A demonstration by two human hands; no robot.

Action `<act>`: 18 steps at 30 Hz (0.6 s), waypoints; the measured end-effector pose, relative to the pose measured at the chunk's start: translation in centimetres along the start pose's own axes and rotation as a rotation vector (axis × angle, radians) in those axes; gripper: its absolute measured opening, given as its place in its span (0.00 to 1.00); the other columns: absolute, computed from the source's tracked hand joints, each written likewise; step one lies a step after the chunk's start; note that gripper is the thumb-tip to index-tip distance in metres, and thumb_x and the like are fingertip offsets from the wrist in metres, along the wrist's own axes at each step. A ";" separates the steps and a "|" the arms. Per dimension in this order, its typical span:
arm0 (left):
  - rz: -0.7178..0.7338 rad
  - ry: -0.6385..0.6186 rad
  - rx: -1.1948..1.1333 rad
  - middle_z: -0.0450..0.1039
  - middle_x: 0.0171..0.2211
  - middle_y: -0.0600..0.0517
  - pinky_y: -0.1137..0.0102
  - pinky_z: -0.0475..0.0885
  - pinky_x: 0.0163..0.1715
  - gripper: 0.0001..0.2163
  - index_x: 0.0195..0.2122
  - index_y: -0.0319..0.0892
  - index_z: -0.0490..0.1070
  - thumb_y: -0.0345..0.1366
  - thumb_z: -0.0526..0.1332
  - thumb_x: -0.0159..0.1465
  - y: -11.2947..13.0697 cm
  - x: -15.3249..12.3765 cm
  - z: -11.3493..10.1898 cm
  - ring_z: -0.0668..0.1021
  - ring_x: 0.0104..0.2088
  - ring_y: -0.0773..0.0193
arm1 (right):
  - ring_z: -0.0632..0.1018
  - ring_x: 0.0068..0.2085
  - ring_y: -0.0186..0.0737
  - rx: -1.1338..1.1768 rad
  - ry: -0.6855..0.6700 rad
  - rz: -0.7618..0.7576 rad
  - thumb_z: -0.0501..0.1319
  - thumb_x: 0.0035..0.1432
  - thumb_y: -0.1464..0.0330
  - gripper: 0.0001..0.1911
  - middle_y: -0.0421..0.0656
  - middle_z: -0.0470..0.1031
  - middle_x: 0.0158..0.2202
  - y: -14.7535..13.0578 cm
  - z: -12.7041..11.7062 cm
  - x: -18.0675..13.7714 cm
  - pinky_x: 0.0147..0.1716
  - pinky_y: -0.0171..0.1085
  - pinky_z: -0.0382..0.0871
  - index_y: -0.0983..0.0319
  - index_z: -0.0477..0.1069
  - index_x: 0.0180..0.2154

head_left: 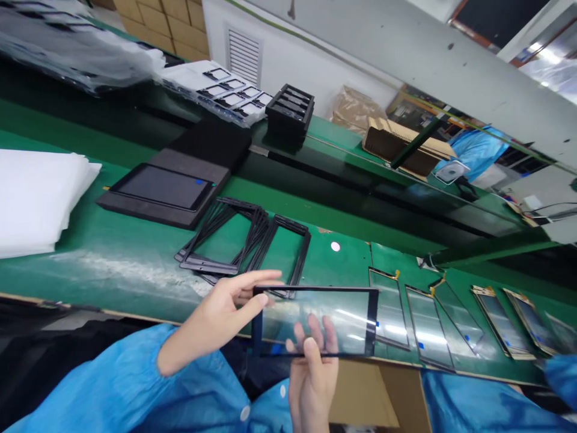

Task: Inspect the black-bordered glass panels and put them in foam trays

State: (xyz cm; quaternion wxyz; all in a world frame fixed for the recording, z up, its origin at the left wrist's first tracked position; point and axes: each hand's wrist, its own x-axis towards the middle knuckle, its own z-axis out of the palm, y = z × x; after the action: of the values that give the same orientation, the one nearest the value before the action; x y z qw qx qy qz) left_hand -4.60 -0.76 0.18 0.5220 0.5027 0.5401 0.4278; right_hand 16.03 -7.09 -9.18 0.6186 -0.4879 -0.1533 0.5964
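A clear touch-panel glass with a black border (315, 322) is held up level over the front edge of the bench. My right hand (313, 367) grips its lower edge, thumb in front and fingers behind, showing through the glass. At the left end, my left hand (229, 313) closes on the upper corner between thumb and fingers. Just behind the glass lie a stack of thin black frames (220, 264) and a single black frame (303, 258). To the right are several glass panels with orange flex tails (428, 325), lying on the green bench (130, 282).
A screen (162, 187) rests on a dark foam block (148, 211) at left, near white sheets (36, 198). The raised shelf bears trays of parts (229, 90) and a black tray stack (289, 117). A co-worker's blue sleeve (561, 376) is at far right; an open cardboard box (365, 391) sits below.
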 end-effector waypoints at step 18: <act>-0.032 -0.292 0.004 0.85 0.54 0.42 0.72 0.80 0.29 0.16 0.57 0.44 0.83 0.40 0.65 0.71 0.7 1.3 -1.3 0.89 0.39 0.54 | 0.90 0.37 0.50 -0.303 -0.483 0.223 0.80 0.53 0.59 0.26 0.52 0.89 0.43 -3.8 1.9 0.8 0.30 0.39 0.83 0.62 0.80 0.50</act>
State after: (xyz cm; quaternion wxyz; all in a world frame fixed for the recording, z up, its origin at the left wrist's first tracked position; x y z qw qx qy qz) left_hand -5.79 0.71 0.84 0.6007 0.5521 0.4674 0.3405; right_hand 16.97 -4.86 -5.59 0.4151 -0.4325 -0.3290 0.7297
